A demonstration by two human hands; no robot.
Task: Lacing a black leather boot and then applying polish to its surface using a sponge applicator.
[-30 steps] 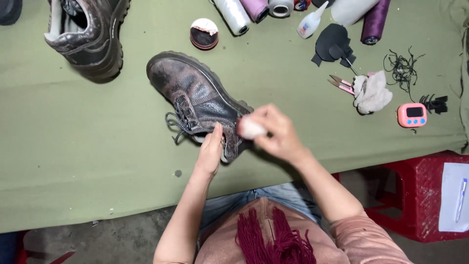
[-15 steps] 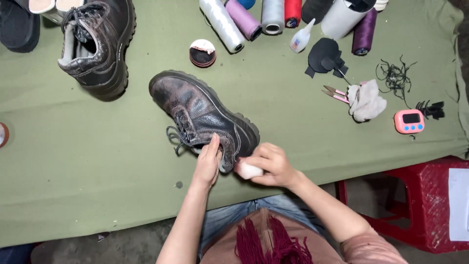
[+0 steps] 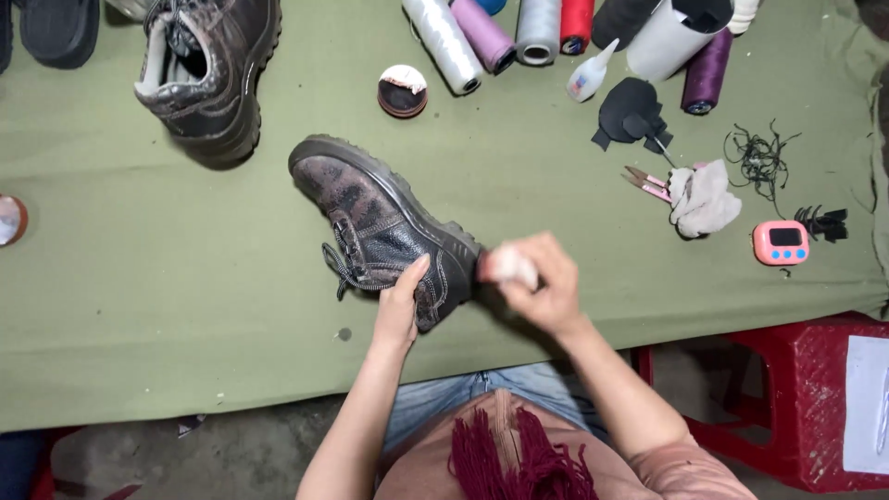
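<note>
Boot (image 3: pixel 384 227): lies on its side on the table (image 3: pixel 185 333), heel toward me.
Left hand (image 3: pixel 400 310): flat, steadying the ankle.
Right hand (image 3: pixel 537 282): clenched on pale cloth (image 3: pixel 507 264), now shifted from the upper to the heel.

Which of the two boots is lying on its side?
The dark boot in the middle, the one the left hand presses down, lies tipped over. The other boot, farther up the green table, stands upright, untouched.
</note>
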